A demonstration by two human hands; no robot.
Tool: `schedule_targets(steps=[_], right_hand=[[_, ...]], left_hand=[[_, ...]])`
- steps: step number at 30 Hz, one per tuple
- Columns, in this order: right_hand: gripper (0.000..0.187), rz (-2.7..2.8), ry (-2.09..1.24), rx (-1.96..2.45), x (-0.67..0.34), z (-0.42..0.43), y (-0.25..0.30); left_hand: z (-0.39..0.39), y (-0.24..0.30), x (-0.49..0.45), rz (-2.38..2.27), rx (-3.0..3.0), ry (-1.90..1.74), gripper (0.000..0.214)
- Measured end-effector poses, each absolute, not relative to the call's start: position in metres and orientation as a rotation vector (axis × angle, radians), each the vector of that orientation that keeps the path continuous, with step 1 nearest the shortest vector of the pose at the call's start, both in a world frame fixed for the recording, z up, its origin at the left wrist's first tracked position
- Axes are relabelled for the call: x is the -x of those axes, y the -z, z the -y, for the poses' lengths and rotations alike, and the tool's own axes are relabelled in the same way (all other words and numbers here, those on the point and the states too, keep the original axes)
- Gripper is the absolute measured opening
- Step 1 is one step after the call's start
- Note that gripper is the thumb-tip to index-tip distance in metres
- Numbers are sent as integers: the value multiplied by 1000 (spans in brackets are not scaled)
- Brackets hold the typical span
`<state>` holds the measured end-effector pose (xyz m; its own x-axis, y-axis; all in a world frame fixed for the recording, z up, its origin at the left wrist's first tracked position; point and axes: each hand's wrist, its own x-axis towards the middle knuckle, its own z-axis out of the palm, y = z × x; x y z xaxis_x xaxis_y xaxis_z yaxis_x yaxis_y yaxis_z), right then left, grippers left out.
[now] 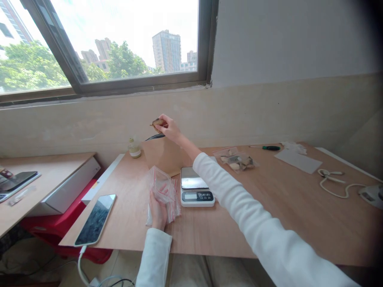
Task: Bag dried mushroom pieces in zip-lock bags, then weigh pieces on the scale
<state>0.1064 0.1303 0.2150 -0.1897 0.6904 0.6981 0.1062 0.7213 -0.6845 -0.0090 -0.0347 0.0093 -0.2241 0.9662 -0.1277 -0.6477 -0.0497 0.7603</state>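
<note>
My right hand (168,126) is stretched out over the back of the wooden table (269,207), fingers pinched on a small brown piece (156,122) held above a brown paper bag (163,153). My left hand (158,213) grips a bunch of clear plastic zip bags (163,190) with red seals near the table's front edge. A small digital kitchen scale (196,187) with a bare steel plate stands just right of those bags, under my right forearm.
A filled clear bag of dried pieces (237,160) lies behind the scale. A small glass bottle (134,148), a green-handled screwdriver (269,148), white paper (297,160) and a white cable (332,184) sit around it. A phone (95,219) lies at the front left corner.
</note>
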Motion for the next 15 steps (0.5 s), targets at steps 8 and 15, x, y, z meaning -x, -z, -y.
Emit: schedule_targets(steps=[8, 15], right_hand=[[5, 2026, -485, 715, -104, -147, -181], [16, 2111, -395, 970, -104, -145, -192]], left_hand=[[37, -17, 6, -838, -414, -1616, 43], [36, -16, 7, -874, -400, -1625, 42]])
